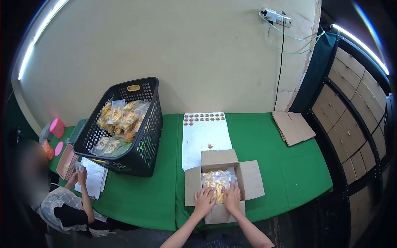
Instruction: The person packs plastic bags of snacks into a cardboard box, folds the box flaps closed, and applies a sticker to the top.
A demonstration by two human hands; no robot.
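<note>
Low in the middle of the frame, both hands press flat on a clear bag of yellow snacks (216, 182) that sits inside an open cardboard box (248, 175). The left hand (204, 201) lies with fingers spread over the bag's near left corner; the right hand (232, 197) covers the near right side, fingers also spread. Neither grip pinches anything, they only push down.

The box stands close to the near edge of the green desk (289, 169), its front flap hanging past it. A hard push there could, I think, tip or slide the box toward the person. The snacks look brittle, so heavy pressing may crush them or burst the bag.

Just behind the box lies a white sheet of round stickers (204, 132); the raised back flap touches it and could drag or crease it. The black basket (142, 153), left of centre and heaped with more bags, leans. At lower left another person's hands (79, 175) work on papers, well apart.
</note>
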